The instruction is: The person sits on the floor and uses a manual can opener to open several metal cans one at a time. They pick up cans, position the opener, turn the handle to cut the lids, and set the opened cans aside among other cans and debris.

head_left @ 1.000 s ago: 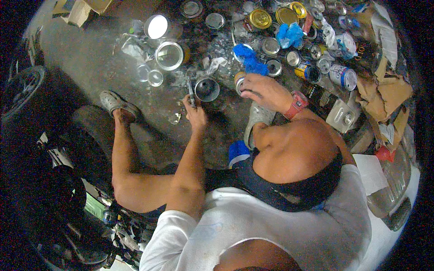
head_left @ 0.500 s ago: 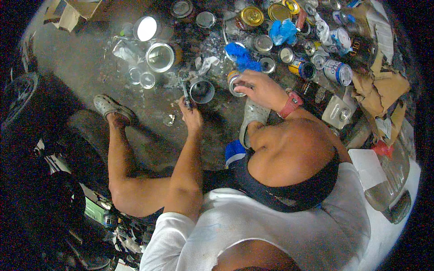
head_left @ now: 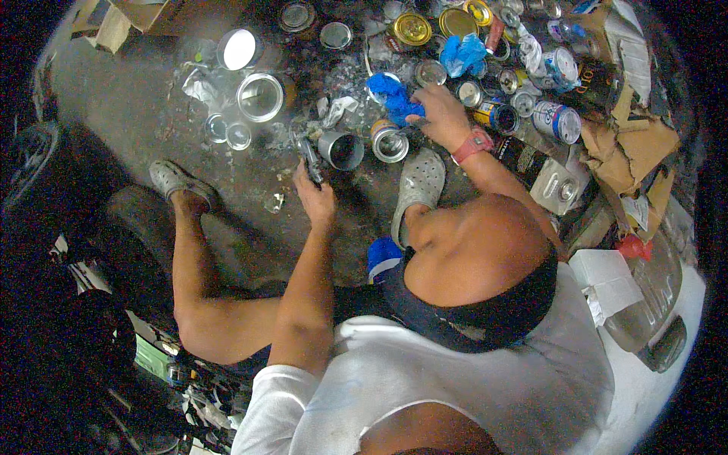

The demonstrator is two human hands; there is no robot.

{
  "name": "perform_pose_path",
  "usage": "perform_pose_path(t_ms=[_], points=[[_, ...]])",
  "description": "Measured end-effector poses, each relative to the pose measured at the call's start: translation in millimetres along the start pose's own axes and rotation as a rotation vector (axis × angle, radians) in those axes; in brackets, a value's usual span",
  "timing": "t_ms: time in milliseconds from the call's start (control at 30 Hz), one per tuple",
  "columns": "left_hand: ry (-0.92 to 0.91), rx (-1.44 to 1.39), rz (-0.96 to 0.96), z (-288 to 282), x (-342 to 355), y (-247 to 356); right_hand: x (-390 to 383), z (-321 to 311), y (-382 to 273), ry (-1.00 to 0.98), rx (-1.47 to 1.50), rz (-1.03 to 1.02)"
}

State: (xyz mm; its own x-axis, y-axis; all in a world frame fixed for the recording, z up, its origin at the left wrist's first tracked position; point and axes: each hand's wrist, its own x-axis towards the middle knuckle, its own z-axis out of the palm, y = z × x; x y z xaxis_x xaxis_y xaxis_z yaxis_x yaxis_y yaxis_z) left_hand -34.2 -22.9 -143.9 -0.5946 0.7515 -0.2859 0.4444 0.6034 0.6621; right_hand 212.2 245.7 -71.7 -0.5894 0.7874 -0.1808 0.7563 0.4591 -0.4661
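My left hand [head_left: 314, 189] grips a slim grey tool [head_left: 309, 158], whose exact kind I cannot make out, just left of an open grey metal container [head_left: 346, 152]. My right hand [head_left: 441, 114] has its fingers curled on the right edge of a crumpled bright-blue cloth [head_left: 390, 97]. Below that cloth stands an open can with a silver rim [head_left: 390, 142], now free of my fingers. A crumpled white paper [head_left: 337, 110] lies on the stained floor [head_left: 136, 98] between the grey container and a larger open tin [head_left: 260, 97].
Several cans, jars and gold lids [head_left: 413, 29] crowd the upper right, with a blue plastic bag [head_left: 461, 54]. Torn cardboard [head_left: 626, 144] and a flat metal can [head_left: 557, 186] lie at right. My right foot in a grey clog [head_left: 421, 182] is below the can; a dark tire [head_left: 30, 163] is at far left.
My right hand has left the silver-rimmed can and moved up and right to the blue cloth. My left hand keeps the tool near the container, which looks slightly more tilted.
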Motion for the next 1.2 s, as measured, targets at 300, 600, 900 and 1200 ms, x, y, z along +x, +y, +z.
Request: perform_pose_path(t_ms=[300,600,900,1200], points=[[0.026,0.135,-0.047,-32,-3,21,23,-22,-1,-0.249,0.375,0.209],[0.156,0.042,0.146,-54,25,89,70,-77,-9,-0.164,0.26,-0.069],[0.026,0.07,0.447,-38,93,173,106,-84,-17,-0.466,0.211,-0.203],[-0.312,0.333,0.287,48,119,193,55,-85,13,-0.369,0.282,0.039]])
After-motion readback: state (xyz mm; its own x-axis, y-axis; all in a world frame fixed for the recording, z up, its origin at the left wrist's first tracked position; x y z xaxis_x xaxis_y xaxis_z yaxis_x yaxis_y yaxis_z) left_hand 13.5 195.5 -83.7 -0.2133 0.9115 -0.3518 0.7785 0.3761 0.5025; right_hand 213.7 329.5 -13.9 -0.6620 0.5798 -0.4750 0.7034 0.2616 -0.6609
